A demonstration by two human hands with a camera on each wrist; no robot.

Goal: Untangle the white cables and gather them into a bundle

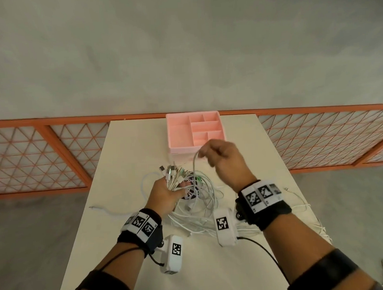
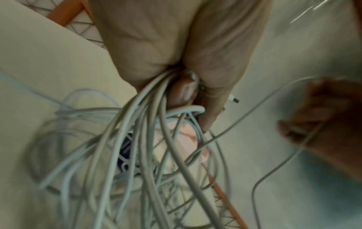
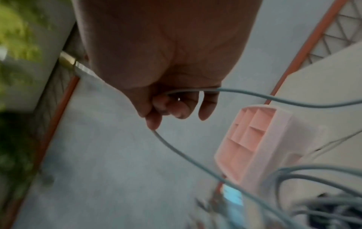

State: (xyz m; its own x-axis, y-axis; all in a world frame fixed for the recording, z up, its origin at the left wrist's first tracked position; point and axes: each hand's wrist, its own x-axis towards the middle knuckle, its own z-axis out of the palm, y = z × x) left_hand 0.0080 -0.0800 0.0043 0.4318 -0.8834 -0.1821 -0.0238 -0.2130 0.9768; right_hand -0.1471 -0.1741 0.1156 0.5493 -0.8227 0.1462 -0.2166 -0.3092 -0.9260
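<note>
Left wrist view: the right hand [image 2: 321, 124] is a dark blur at the frame's right edge, its grip unreadable; the white cables [image 2: 137, 155] smear into streaks toward the lower left. A dark object [image 1: 191, 190] beneath the tangle stays mostly covered, identity unclear. Right wrist view: the lower right corner blurs; cable strands run off-frame.

Pale cream table [image 1: 133, 236] running near to far, grey concrete floor [image 1: 181, 45] beyond, orange lattice railing [image 1: 42, 152] crossing left to right, soft even light
</note>
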